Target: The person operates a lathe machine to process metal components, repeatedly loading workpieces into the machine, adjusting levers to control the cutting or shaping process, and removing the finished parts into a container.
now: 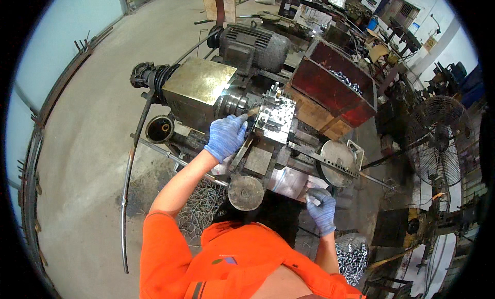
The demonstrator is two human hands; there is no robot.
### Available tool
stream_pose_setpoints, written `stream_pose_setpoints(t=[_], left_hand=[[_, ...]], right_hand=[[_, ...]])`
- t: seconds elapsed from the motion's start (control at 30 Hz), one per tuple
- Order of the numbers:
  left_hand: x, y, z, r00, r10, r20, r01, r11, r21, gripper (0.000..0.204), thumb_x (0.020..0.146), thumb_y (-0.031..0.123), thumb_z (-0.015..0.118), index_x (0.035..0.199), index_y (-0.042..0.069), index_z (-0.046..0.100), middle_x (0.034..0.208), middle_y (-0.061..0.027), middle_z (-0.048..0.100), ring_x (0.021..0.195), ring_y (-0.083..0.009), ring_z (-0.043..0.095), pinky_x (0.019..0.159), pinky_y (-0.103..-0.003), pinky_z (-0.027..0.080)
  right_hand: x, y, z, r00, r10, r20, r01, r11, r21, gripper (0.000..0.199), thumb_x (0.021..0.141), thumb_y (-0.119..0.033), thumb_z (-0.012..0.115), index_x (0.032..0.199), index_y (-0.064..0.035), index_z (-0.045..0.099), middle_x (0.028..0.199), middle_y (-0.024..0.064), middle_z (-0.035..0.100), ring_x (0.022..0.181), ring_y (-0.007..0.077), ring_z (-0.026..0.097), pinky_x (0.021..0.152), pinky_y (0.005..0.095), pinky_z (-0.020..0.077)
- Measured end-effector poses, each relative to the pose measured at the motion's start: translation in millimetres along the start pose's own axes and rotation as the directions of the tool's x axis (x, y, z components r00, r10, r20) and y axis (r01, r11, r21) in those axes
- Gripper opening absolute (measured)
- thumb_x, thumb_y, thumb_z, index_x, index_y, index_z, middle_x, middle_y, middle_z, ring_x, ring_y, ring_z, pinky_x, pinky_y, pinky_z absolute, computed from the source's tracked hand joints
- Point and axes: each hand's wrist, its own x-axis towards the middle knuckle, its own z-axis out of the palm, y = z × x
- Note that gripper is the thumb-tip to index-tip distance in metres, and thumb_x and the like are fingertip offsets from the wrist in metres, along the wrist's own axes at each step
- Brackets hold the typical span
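Observation:
My left hand, in a blue knit glove, reaches to the front of a small lathe, close beside its chuck. Its fingers are closed, and a tan, brush-like piece sticks out past the fingertips toward the metal tool block, which is strewn with shiny chips. Lower down on the right, my right hand, gloved alike, is curled in next to a pale cloth or paper sheet. Something small may be between its fingertips; I cannot make it out. A round grey handwheel sits between both arms.
A red metal bin holding small shiny parts stands behind the tool block. An electric motor is at the back. A basket of metal parts stands by my right forearm, wire-like shavings lie below my left, and a large fan is at right.

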Motion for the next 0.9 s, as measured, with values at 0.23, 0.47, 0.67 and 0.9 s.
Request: stream_pose_setpoints(t=[0.23,0.47,0.67,0.9], left_hand=[[-12,-13,-3,0.989,0.011,0.147,-0.018,0.999,0.05,0.022,0.081,0.023,0.056,0.099,0.012,0.065,0.073,-0.0116,0.06,0.068,-0.0296,0.06,0.061,-0.041,0.047],[-14,-9,-54,0.999,0.005,-0.04,-0.006,1.0,-0.03,0.021,0.083,0.023,0.055,0.098,0.011,0.065,0.073,-0.012,0.061,0.066,-0.0295,0.06,0.061,-0.041,0.047],[1,-22,-86,0.946,0.055,-0.319,-0.057,0.998,0.004,0.022,0.083,0.017,0.057,0.101,0.007,0.064,0.075,-0.0136,0.06,0.064,-0.0297,0.059,0.057,-0.039,0.045],[18,-67,-76,0.98,-0.198,-0.019,0.197,0.953,0.229,0.033,0.088,0.029,0.052,0.114,0.011,0.06,0.096,-0.0134,0.065,0.081,-0.0297,0.063,0.07,-0.036,0.049]], right_hand=[[1,0,6,1.0,0.031,-0.004,-0.031,0.999,0.024,0.014,0.067,-0.009,0.07,0.08,-0.0041,0.067,0.082,0.0127,0.065,0.081,0.0287,0.061,0.076,0.0353,0.0472],[2,8,-2,0.996,0.081,-0.049,-0.077,0.994,0.071,0.011,0.069,-0.009,0.069,0.078,-0.0032,0.066,0.081,0.0132,0.065,0.078,0.0287,0.061,0.074,0.0352,0.0471],[-7,16,-5,0.988,0.139,-0.066,-0.134,0.988,0.075,0.012,0.068,-0.009,0.07,0.077,-0.0034,0.066,0.078,0.012,0.065,0.074,0.0277,0.062,0.072,0.0336,0.0474],[-25,34,-21,0.972,0.19,-0.138,-0.203,0.976,-0.084,0.016,0.069,-0.02,0.07,0.078,-0.0064,0.067,0.077,0.012,0.065,0.074,0.0295,0.061,0.07,0.0361,0.048]])
